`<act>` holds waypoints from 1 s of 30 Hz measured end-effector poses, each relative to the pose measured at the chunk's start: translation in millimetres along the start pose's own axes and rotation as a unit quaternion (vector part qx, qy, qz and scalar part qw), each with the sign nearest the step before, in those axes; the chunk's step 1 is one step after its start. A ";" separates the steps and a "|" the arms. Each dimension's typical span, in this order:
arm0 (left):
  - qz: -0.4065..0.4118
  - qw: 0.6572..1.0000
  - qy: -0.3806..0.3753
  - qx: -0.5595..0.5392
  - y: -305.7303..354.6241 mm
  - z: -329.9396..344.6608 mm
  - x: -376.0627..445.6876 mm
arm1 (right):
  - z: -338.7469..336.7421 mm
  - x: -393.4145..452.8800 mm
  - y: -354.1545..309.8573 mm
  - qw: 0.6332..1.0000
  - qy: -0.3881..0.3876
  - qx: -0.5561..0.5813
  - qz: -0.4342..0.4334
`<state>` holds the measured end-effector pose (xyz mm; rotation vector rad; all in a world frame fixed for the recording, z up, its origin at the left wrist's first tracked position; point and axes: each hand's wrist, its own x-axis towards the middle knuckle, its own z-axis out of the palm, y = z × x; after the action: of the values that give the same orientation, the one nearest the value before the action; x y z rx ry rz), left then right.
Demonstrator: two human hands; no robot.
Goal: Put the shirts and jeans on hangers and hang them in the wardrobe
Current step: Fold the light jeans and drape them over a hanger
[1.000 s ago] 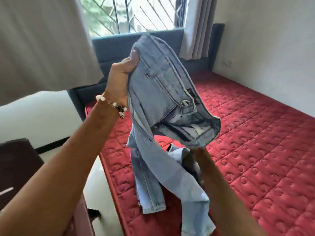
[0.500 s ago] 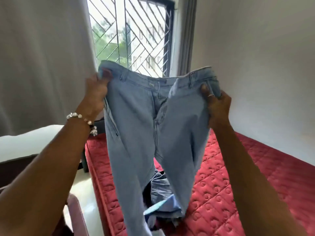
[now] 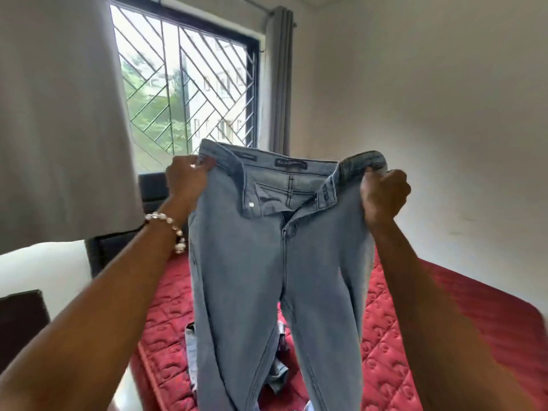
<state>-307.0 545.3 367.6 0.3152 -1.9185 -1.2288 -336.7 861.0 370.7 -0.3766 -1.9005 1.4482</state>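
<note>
Above the bed, centre of view: a pair of light blue denim jeans [image 3: 267,277] is held up in the air by two bare hands, front side facing the camera, waistband spread wide and fly unbuttoned and open.
Left hand [image 3: 186,180]: at about 10 o'clock from the middle of the jeans, closed around the left end of the waistband, fingers pinching the denim; a beaded bracelet of pale round beads [image 3: 169,229] sits on that wrist.
Right hand [image 3: 384,192]: at about 2 o'clock from the middle of the jeans, clenched in a fist around the right end of the waistband, gripping the fabric.
Jeans' position: stretched between the two hands, legs hanging straight down toward 6 o'clock and running out of the bottom of the view.
Bed: a red quilted mattress [image 3: 444,336] lies below and behind the jeans, filling 4 to 7 o'clock.
On the mattress: more crumpled pale blue clothing [image 3: 280,372], partly hidden behind the hanging legs; what garments these are cannot be told.
Window: a dark-framed window with a diagonal metal grille [image 3: 184,84] at 12 o'clock, green leaves outside.
Curtains: a pale grey curtain [image 3: 59,114] at 10 o'clock, and a darker grey curtain [image 3: 278,84] bunched just right of the window.
Wall: a plain off-white wall [image 3: 430,99] from 1 to 3 o'clock.
</note>
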 end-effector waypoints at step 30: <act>-0.164 0.958 -0.151 -0.182 82.4 46.9 -36.7 | 44.5 -49.4 -43.2 0.963 -0.195 0.030 -0.182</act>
<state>-301.4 637.6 409.9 0.2674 -1.8870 -1.9129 -324.3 784.5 387.6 0.3005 -2.0840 1.3921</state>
